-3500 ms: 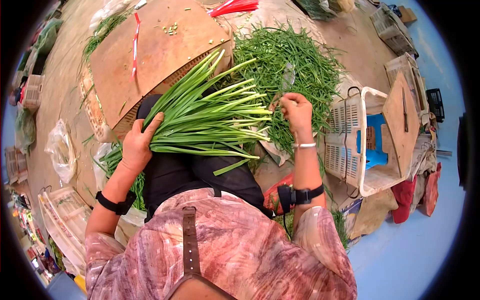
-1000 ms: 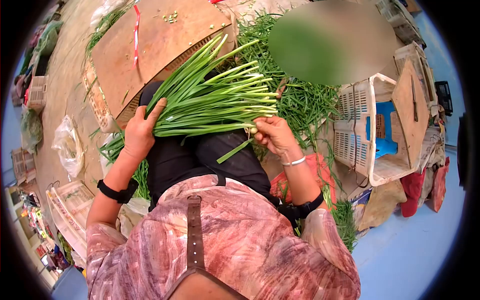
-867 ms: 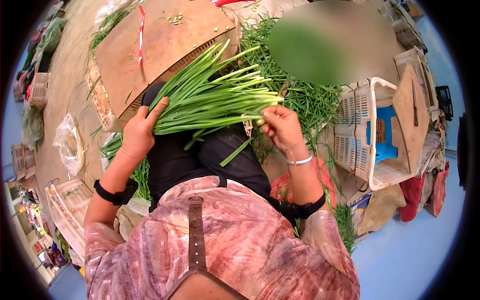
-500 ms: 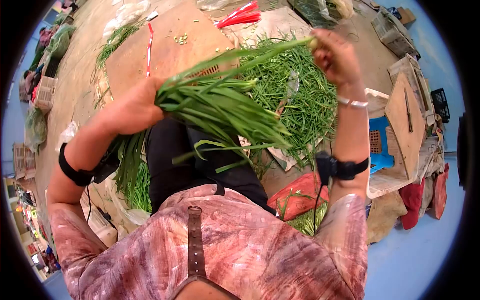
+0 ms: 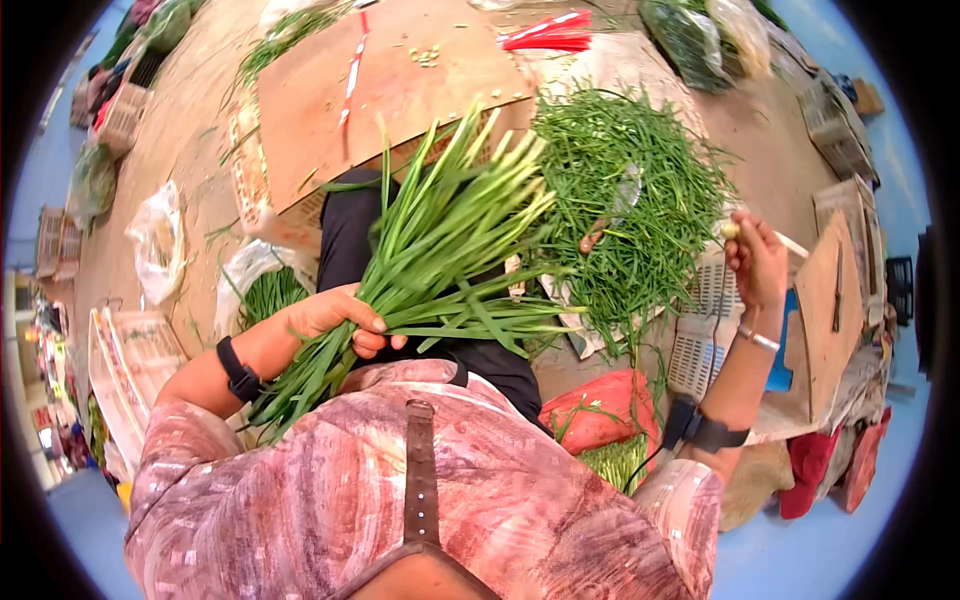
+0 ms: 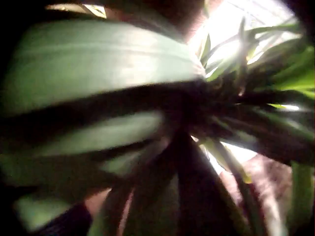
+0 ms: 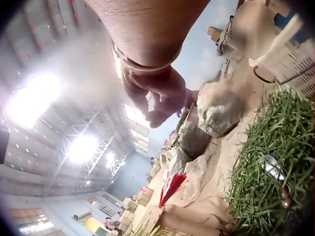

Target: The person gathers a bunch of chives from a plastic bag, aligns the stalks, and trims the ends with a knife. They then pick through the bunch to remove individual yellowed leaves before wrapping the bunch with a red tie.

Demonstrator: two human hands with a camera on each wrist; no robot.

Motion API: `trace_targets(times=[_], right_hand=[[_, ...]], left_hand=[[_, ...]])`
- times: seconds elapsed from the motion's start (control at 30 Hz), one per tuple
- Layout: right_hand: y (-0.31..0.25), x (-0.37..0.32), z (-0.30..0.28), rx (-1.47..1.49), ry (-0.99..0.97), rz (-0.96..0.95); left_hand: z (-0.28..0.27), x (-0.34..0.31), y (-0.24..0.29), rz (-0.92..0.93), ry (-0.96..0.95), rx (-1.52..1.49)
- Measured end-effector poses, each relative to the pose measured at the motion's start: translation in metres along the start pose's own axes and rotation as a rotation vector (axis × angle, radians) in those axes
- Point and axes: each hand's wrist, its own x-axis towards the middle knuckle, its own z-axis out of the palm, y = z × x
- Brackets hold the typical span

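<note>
Has a white perforated plastic crate (image 5: 148, 372) at the near left, with a crumpled clear plastic bag (image 5: 163, 245) on the tan floor (image 5: 207, 165) farther off. Grips a thick bunch of long green leafy stalks with paler ends (image 5: 455, 235) in the left hand (image 5: 338, 315), thumb across it and fingers curled around. Holds the bunch above the lap in black trousers (image 5: 345, 230), leaves trailing toward the near left and pale ends fanned toward the far right. Shows mostly dark, blurred leaves in the left wrist view.

Has a flat brown board (image 5: 290, 115) beyond the lap, bearing a narrow red-and-white strip (image 5: 354, 75) and small chopped pale-green bits (image 5: 424, 57). Shows a bundle of bright red strips (image 5: 548, 35) at its far right edge. To the right, has a wide heap of loose green leaves (image 5: 650, 140), with a knife with a metal blade and brown handle (image 5: 627, 190) on top. Nearer, shows a red sack (image 5: 605, 408) just right of the lap.

Raises the right hand (image 5: 757, 265) at the right, well apart from the bunch, near a white slatted plastic crate (image 5: 700, 312). Keeps its fingers narrow and bent, pinching a small pale yellowish piece (image 5: 729, 230) at the tips.
</note>
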Motion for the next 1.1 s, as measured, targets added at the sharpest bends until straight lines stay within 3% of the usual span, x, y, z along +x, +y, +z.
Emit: trace_targets(times=[0.27,0.37,0.47,0.63,0.7,0.77,0.87,1.1], right_hand=[[0.016,-0.003,0.093,-0.142,-0.189,0.1],[0.013,-0.005,0.13,-0.271,-0.389,-0.003],[0.022,-0.006,0.152,-0.297,-0.485,0.043],[0.029,-0.02,0.172,-0.204,-0.482,-0.07],[0.027,-0.029,0.176,-0.157,-0.457,-0.125],[0.028,-0.03,0.178,-0.136,-0.423,-0.123],[0.046,-0.022,0.176,-0.458,-0.405,-0.168],[0.05,-0.015,0.194,-0.493,-0.316,-0.278]], left_hand=[[-0.014,0.002,-0.015,0.034,-0.05,-0.073],[-0.016,0.005,-0.018,0.077,-0.104,-0.095],[-0.009,0.004,-0.017,0.087,-0.097,-0.081],[-0.022,0.003,-0.017,0.08,-0.199,-0.083],[-0.029,0.002,-0.015,0.067,-0.319,-0.11],[-0.013,-0.006,-0.011,0.148,-0.141,-0.094],[-0.027,-0.006,-0.019,0.16,-0.118,-0.133],[-0.032,-0.008,-0.022,0.181,-0.089,-0.113]])
